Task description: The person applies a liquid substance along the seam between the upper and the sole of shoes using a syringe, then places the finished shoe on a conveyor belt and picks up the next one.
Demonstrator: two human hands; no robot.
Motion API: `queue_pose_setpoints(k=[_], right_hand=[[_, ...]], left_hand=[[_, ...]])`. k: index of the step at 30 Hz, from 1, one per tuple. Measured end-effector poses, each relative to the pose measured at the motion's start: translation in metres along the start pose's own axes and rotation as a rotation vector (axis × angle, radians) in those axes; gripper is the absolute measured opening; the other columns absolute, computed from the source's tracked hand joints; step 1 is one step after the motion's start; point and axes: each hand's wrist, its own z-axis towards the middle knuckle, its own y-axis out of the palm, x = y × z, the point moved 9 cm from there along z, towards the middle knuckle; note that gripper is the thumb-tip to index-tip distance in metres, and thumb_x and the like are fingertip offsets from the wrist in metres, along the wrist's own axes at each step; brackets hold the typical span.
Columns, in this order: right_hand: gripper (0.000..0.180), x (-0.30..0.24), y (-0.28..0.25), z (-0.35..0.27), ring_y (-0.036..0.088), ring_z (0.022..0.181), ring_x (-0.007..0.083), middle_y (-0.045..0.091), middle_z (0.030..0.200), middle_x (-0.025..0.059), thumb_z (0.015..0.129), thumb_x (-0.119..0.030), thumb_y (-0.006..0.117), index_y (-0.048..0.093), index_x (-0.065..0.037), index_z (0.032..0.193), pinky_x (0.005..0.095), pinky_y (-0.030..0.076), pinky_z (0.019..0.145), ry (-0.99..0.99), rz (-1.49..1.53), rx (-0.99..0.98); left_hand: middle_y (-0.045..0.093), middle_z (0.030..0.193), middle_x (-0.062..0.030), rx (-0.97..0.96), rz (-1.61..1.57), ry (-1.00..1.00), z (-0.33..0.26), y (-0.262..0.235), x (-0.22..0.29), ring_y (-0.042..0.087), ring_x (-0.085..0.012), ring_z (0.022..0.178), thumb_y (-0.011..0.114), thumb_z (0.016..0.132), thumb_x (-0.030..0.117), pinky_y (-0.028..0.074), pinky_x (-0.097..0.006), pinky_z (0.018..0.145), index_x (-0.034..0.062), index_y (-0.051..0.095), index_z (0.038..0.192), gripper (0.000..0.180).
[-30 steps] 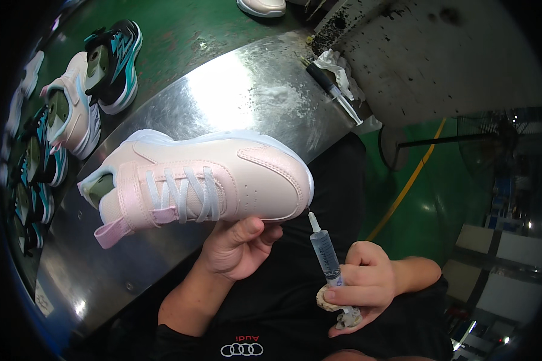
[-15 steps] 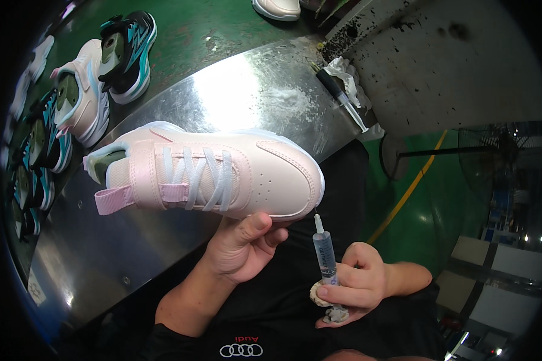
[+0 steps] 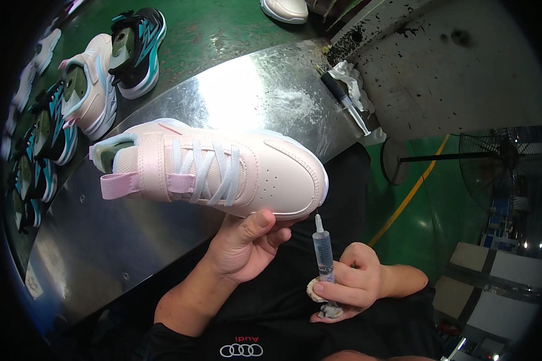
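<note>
A pale pink shoe (image 3: 280, 171) with light blue laces lies sideways across the middle of the view, its toe to the right. My left hand (image 3: 244, 246) holds it from below near the toe, thumb against the side of the sole; the other fingers are partly hidden under it. In my right hand (image 3: 349, 277) is a syringe (image 3: 323, 249) of clear liquid, pointing up, with wrapping around its finger grip. Its thin needle tip meets or nearly meets the sole edge at the toe; I cannot tell if they touch.
Under the shoe is a shiny metal plate (image 3: 132, 240). A second syringe with dark contents (image 3: 337, 90) lies at its far right beside crumpled white tissue (image 3: 356, 90). Black and teal shoes (image 3: 140, 54) and another pink shoe (image 3: 90, 90) stand on the green surface at left.
The shoe has turned slightly and shifted a little to the right. The syringe tip stays by the toe edge, and both hands keep their grips. The background has shifted slightly.
</note>
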Motion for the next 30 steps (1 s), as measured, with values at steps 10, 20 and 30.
queue_pose_setpoints(k=[10, 20, 30], right_hand=[[0.043, -0.001, 0.003, -0.002, 0.037, 0.053, 0.0153, 0.051, 0.071, 0.0010, 0.063, -0.038, 0.072, 0.064, -0.010, 0.095, 0.0251, 0.029, 0.045, 0.007, -0.001, -0.002], [0.047, 0.006, -0.024, -0.014, 0.040, 0.055, 0.0157, 0.050, 0.073, 0.0014, 0.064, -0.043, 0.075, 0.062, -0.012, 0.096, 0.0263, 0.030, 0.047, -0.070, 0.094, 0.149], [0.086, 0.124, -0.016, -0.044, 0.037, 0.075, 0.0191, 0.044, 0.091, 0.0098, 0.053, -0.045, 0.083, 0.042, -0.004, 0.117, 0.0296, 0.031, 0.063, 0.162, 0.300, 0.275]], left_hand=[[0.057, 0.117, -0.0138, 0.006, 0.018, -0.020, -0.001, 0.002, 0.000, 0.055, -0.0284, 0.110, 0.066, 0.082, 0.021, 0.056, -0.022, 0.075, 0.0067, 0.048, 0.125, 0.049], [0.061, 0.108, -0.0104, 0.003, -0.084, -0.025, 0.015, -0.010, -0.005, 0.059, -0.0219, 0.101, 0.061, 0.084, 0.006, 0.054, -0.028, 0.078, 0.0052, 0.051, 0.118, 0.035], [0.044, 0.132, -0.0153, 0.247, 0.150, 0.041, -0.088, -0.037, 0.024, 0.046, -0.0275, 0.121, 0.071, 0.069, 0.006, 0.033, -0.041, 0.104, 0.0029, 0.022, 0.139, 0.086]])
